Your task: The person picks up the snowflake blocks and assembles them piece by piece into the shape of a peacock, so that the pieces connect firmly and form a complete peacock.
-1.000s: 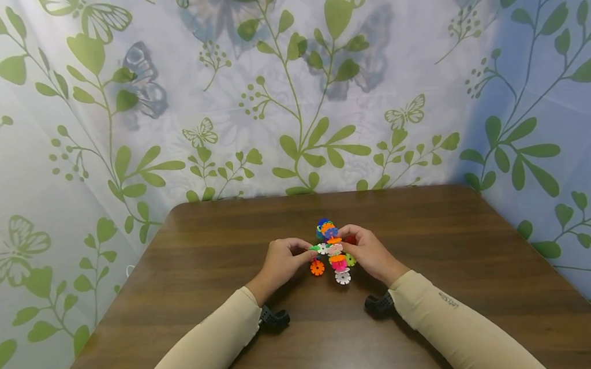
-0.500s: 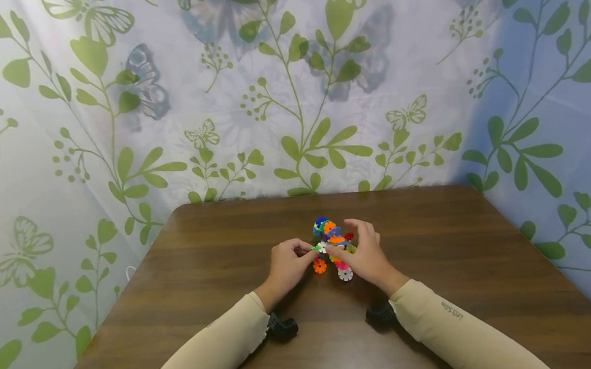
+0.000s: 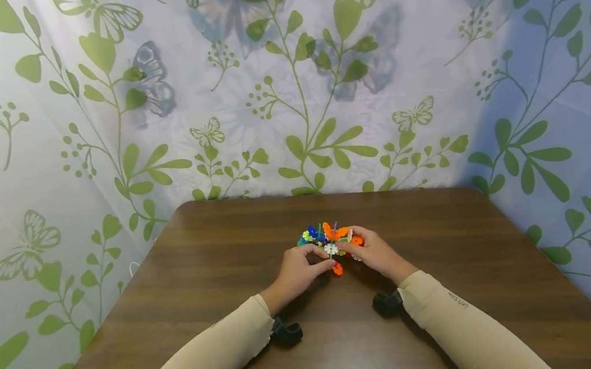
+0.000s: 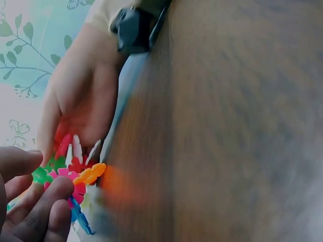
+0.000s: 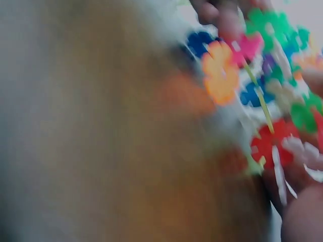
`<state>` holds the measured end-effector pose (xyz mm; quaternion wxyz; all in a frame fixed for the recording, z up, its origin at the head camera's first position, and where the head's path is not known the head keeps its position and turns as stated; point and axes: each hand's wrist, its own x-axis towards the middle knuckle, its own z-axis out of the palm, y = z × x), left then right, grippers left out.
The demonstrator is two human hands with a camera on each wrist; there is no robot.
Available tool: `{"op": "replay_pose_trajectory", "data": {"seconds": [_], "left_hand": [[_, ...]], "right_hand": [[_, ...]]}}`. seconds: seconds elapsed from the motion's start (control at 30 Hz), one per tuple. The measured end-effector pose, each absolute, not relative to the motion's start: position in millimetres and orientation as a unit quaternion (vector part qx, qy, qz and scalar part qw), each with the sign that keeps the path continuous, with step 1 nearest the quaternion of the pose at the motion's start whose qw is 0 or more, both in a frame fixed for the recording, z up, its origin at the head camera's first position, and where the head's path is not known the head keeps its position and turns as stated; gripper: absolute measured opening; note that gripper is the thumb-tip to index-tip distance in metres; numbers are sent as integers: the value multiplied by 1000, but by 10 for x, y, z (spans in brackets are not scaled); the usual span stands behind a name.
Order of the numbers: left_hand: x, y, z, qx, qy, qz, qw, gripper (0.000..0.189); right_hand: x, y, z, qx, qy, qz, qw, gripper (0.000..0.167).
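Observation:
A cluster of interlocked plastic flower-shaped discs point(image 3: 331, 249) in several colours is held up over the table between both hands. My left hand point(image 3: 296, 272) pinches it at its near left, with thumb and finger on a pink disc point(image 4: 78, 190). Beside that pinch, an orange disc point(image 3: 337, 269) sticks out toward me. On the cluster's right side, my right hand point(image 3: 379, 254) grips it with thumb and fingers. A red disc point(image 5: 262, 146) sits close to the right hand's fingers in the right wrist view. Fingers and overlapping discs hide part of the cluster.
The brown wooden table point(image 3: 216, 237) spreads under both arms. Behind it hangs a leaf-and-butterfly patterned cloth point(image 3: 247, 101). Black wrist devices point(image 3: 287, 331) sit under the cream sleeves point(image 3: 220, 347).
The disc cluster has turned, its blue end swinging left and its white front disc away from the front. My right hand loosened its fingers half a second ago and now grips the cluster again.

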<state>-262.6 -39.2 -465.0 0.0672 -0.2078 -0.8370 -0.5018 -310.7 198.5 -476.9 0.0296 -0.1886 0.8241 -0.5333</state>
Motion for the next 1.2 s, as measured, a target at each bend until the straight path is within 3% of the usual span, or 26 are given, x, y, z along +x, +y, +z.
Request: {"op": "replay_pose_trajectory", "data": {"seconds": [0.3,0.53,0.73,0.9,1.1,1.2], "left_hand": [[-2630,-399,-4679,-200,-832,-511,87,14],[-2667,-454,-4723,-198,-827,-515,103,13],[-2665,-562,-4716,-182,-833,-511,111,21],[-2703,-734,-4712,-186,-831,-498,163,26],[-2792,-1052,-4627,-216,-829,-450,254,25],[-2886,-1293,-4551,-224,-850,-398,263,26]], "right_hand": [[-3336,1964,-4758,-203,805,-553,73,55],[-3338,1877,-4750,-207,787,-578,64,54],[-3341,1923,-4766,-213,794,-567,46,65],[-3328,2113,-4712,-218,812,-541,28,70],[-3317,2435,-4607,-212,841,-498,-3,63],[-3321,2576,-4485,-193,876,-441,-37,66]]}}
